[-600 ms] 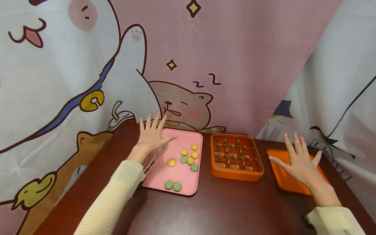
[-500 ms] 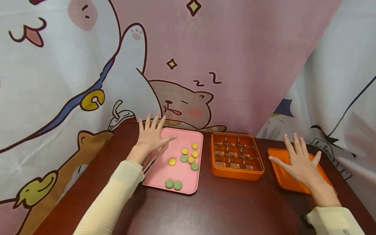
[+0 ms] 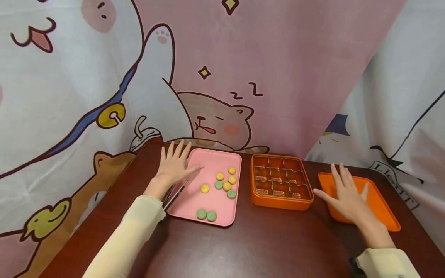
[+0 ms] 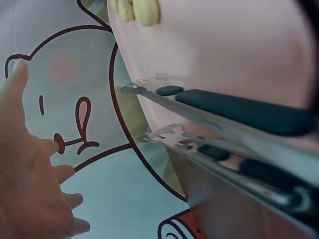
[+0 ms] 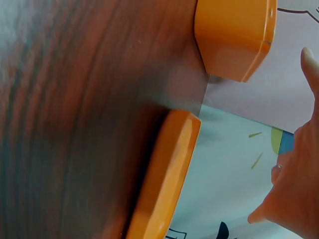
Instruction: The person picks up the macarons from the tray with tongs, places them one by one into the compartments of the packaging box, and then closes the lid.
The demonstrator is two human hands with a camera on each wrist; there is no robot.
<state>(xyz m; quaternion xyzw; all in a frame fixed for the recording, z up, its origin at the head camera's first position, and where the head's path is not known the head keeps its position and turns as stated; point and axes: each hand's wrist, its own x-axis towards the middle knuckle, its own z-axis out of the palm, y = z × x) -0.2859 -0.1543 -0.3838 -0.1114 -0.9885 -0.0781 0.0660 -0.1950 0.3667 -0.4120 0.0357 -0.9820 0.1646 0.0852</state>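
My left hand point(image 3: 170, 168), fingers spread, hovers over the left edge of a pink tray point(image 3: 212, 158). Below it, metal tongs point(image 4: 244, 112) with dark grips lie along the tray's left side, untouched by the fingers. On the tray are several small macaron-like pieces, among them a yellow one point(image 3: 204, 188) and a green one point(image 3: 201, 214). My right hand point(image 3: 349, 197) is spread in the air above an orange lid-like tray point(image 3: 380, 206) and holds nothing. Between the hands stands an orange box point(image 3: 281, 202) with a clear divided insert; its compartments hold no pieces.
All of this stands on a dark reddish-brown table point(image 3: 226, 255). Right behind the table's far edge hangs a curtain point(image 3: 295, 77) with cartoon animals. A strip of bare table separates the box from the orange tray.
Both spread hands have drifted slightly left and a little lower, and more of the orange tray shows. The head view has tilted slightly down. Tray, pieces and box stay in place.
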